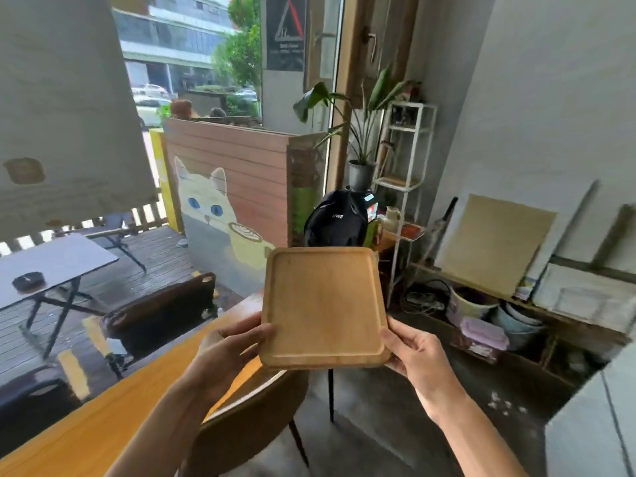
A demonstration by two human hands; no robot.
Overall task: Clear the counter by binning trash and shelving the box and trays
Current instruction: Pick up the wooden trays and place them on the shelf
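Far left of the tray: grey folding table (51, 263) on the outdoor deck, small dark round object (28, 281) on it. Nearer the tray: dark brown chair (161, 309) outside the glass, then the long orange-brown wooden surface (103, 418) running diagonally below-left of the tray. Behind the tray, left: pink slatted partition with a painted white cat (223, 201).

Left hand (229, 349) grips the tray's lower-left corner, thumb on the top face at the edge, fingers curled underneath.

Square light-wood tray with rounded corners and a raised rim (325, 306) held in the air, top face tilted toward the camera, above a brown wooden chair back (254, 418), off the surface.

Right hand (414, 356) grips the tray's lower-right corner, thumb at the rim, fingers wrapped under.

Behind the tray: black backpack (335, 220). Right of the tray: potted green plant (361, 132), white metal shelf rack (404, 173), low wooden shelf (537, 325) with buckets and a purple box.
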